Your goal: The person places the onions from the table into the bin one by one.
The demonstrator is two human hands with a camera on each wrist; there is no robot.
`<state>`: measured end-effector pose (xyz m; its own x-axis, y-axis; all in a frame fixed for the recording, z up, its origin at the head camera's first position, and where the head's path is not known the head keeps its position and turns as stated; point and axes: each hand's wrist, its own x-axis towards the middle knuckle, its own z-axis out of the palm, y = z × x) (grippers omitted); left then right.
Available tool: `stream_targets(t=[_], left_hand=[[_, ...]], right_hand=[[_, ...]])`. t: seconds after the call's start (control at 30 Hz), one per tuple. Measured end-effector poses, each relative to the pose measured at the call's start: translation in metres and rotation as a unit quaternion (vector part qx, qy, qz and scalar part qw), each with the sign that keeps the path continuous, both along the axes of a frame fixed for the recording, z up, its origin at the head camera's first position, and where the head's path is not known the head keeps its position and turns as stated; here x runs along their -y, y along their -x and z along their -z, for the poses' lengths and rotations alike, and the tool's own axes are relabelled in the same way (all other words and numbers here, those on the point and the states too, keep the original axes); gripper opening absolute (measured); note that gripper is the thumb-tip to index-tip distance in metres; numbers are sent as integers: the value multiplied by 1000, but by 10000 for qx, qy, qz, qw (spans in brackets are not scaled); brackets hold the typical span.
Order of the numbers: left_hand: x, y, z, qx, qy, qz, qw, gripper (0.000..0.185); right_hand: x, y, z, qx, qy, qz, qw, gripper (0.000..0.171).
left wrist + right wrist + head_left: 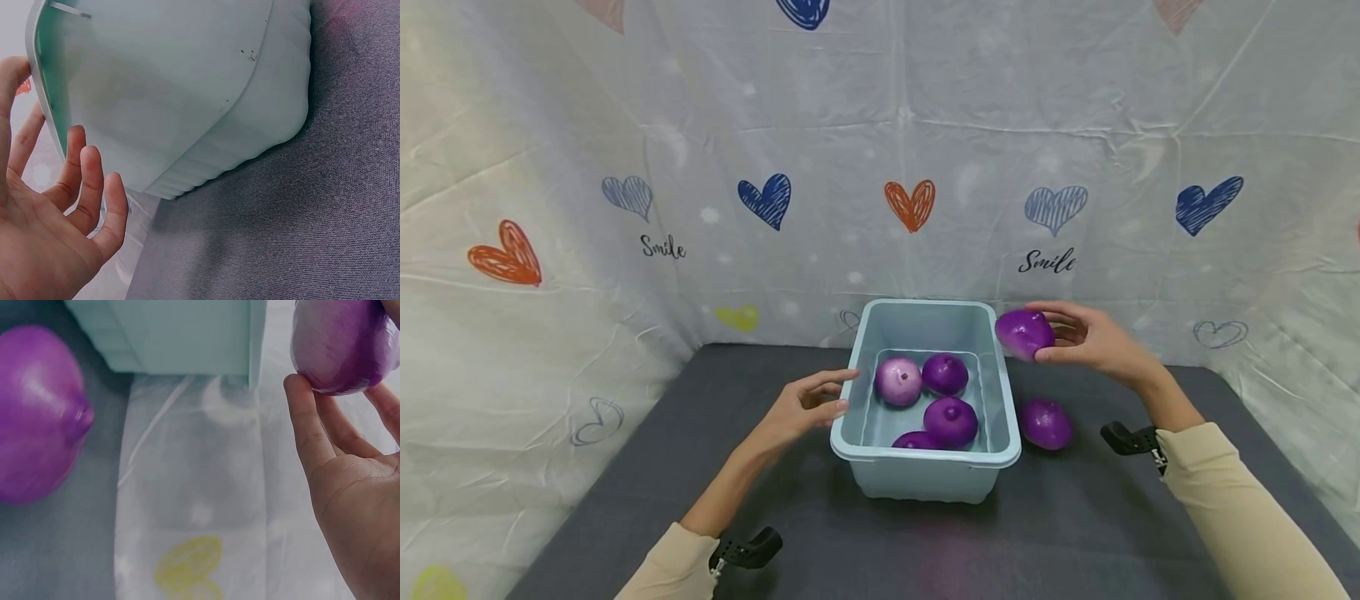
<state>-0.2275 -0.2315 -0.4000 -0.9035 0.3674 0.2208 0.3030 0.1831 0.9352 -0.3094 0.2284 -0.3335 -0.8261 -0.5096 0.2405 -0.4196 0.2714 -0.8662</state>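
Purple onion (1024, 332) pinched in the right hand (1093, 337) should clear the tub (925, 475) rim while the relaxed, empty left hand (801, 408) steadies that tub.

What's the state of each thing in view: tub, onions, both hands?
Tub: upright on the mat, no lid, four onions inside.
Held onion: lifted, at the tub's far right corner.
Loose onion: on the mat, right of the tub.
Right hand: grips the held onion.
Left hand: open, by the tub's left rim.

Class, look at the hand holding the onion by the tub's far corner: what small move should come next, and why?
Probably carry the held onion leftward over the tub rim and lower it: the right hand grips it beside the rim, four onions already lie inside, and the left hand rests near the tub.
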Motion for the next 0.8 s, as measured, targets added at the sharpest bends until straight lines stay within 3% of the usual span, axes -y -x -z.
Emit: stream_targets(t=[0.8], left_hand=[[0,0,-1,-2,4,2,10000,49]], right_hand=[[65,9,-19,54,182,-1165,9930,70]])
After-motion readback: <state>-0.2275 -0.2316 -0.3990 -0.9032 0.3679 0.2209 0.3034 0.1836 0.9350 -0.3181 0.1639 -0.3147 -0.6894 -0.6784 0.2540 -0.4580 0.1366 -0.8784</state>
